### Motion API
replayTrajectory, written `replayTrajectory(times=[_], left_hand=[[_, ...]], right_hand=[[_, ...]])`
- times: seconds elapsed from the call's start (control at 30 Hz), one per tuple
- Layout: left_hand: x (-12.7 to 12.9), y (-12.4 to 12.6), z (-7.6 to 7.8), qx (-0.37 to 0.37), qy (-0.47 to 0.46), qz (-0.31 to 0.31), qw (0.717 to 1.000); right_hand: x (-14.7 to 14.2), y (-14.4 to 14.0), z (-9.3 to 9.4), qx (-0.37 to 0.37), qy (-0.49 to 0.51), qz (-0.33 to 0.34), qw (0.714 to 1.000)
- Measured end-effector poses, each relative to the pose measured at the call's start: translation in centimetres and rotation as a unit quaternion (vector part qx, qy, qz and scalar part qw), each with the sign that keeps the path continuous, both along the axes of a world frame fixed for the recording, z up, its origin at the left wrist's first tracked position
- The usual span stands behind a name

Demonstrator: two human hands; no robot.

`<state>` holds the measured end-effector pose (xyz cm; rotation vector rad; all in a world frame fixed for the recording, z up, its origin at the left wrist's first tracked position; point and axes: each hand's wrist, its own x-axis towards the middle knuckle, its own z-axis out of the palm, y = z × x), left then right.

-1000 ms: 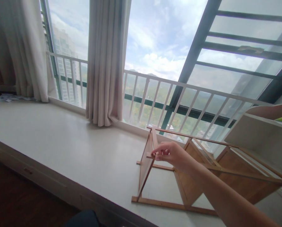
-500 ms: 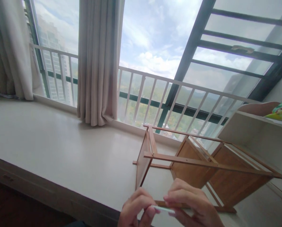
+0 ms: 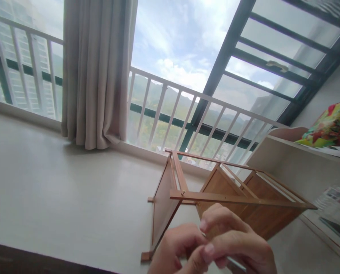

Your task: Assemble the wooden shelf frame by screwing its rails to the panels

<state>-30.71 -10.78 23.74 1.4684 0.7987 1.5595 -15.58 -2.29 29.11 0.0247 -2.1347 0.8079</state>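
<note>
A thin pale strip [image 3: 235,262], small and partly hidden, sits pinched between both hands at the near edge of the view; the left hand [image 3: 178,249] curls its fingertips onto one end, the right hand [image 3: 235,243] closes thumb and fingers on the other, so both are grasping it; what the strip is cannot be told. Just beyond the hands a wooden rack [image 3: 215,198] lies tipped on its side on the white ledge [image 3: 58,190], its slats running off to the right. The step in hand looks like readying a small part held close; a next move would call for a steady pinch. Farther off stand a white railing [image 3: 164,110] and a beige curtain [image 3: 97,72] to the left; a white shelf [image 3: 275,152] with a colourful packet [image 3: 332,125] stands at the right.
</note>
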Motion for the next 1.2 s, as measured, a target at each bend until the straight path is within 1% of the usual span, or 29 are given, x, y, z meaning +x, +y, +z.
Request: replayTrajectory(times=[0.03, 0.07, 0.1, 0.13, 0.17, 0.2, 0.23, 0.27, 0.3, 0.33, 0.43, 0.5, 0.57, 0.63, 0.73, 0.87, 0.93, 1.1, 1.2], left_hand=[[-0.5, 0.0, 0.4, 0.05, 0.052, 0.066, 0.995], [-1.0, 0.0, 0.9, 0.098, 0.097, 0.152, 0.979], [-1.5, -0.1, 1.3, 0.136, 0.129, 0.246, 0.951], [-2.0, 0.0, 1.8, 0.166, 0.148, 0.338, 0.914], [-2.6, 0.1, 2.1, 0.187, 0.16, 0.417, 0.875], [-3.1, 0.3, 2.4, 0.199, 0.172, 0.474, 0.841], [-3.5, 0.7, 2.5, 0.205, 0.186, 0.507, 0.816], [-3.8, 1.2, 2.6, 0.204, 0.201, 0.521, 0.804], [-4.1, 1.7, 2.6, 0.198, 0.214, 0.519, 0.804], [-4.3, 2.2, 2.6, 0.191, 0.222, 0.503, 0.813], [-4.4, 3.2, 2.3, 0.171, 0.22, 0.432, 0.858], [-4.3, 3.5, 2.2, 0.16, 0.206, 0.411, 0.874], [-4.2, 3.5, 2.3, 0.152, 0.191, 0.4, 0.884], [-4.1, 3.5, 2.3, 0.13, 0.178, 0.377, 0.9], [-4.0, 3.7, 2.1, 0.091, 0.154, 0.331, 0.926], [-3.7, 4.2, 1.7, 0.077, 0.107, 0.293, 0.947], [-3.6, 4.4, 1.6, 0.071, 0.093, 0.293, 0.949], [-3.6, 4.6, 1.5, 0.065, 0.095, 0.311, 0.943], [-3.6, 4.6, 1.5, 0.063, 0.089, 0.311, 0.944]], right_hand=[[0.0, 0.2, 0.5, -0.017, 0.005, -0.007, 1.0], [0.0, 0.5, 1.2, -0.035, 0.005, -0.017, 0.999], [0.1, 0.8, 2.0, -0.05, 0.003, -0.033, 0.998], [0.0, 1.3, 2.8, -0.054, -0.008, -0.056, 0.997], [-0.1, 1.8, 3.7, -0.044, -0.029, -0.081, 0.995], [-0.2, 2.4, 4.6, -0.017, -0.058, -0.103, 0.993], [-0.5, 2.9, 5.4, 0.02, -0.091, -0.121, 0.988], [-0.8, 3.3, 6.2, 0.064, -0.122, -0.131, 0.982], [-1.1, 3.7, 6.8, 0.113, -0.15, -0.132, 0.973], [-1.5, 4.0, 7.4, 0.164, -0.172, -0.128, 0.963], [-2.5, 4.4, 8.4, 0.303, -0.203, -0.112, 0.924], [-2.9, 4.5, 8.7, 0.365, -0.218, -0.118, 0.897], [-3.0, 4.6, 8.9, 0.404, -0.228, -0.124, 0.877], [-3.1, 4.7, 9.1, 0.432, -0.231, -0.124, 0.863], [-3.3, 4.9, 9.2, 0.462, -0.227, -0.118, 0.849], [-3.7, 5.1, 9.1, 0.482, -0.228, -0.104, 0.839], [-3.8, 5.2, 9.1, 0.485, -0.234, -0.107, 0.836], [-4.0, 5.3, 9.1, 0.492, -0.244, -0.106, 0.829], [-4.2, 5.1, 9.3, 0.497, -0.249, -0.097, 0.825]])
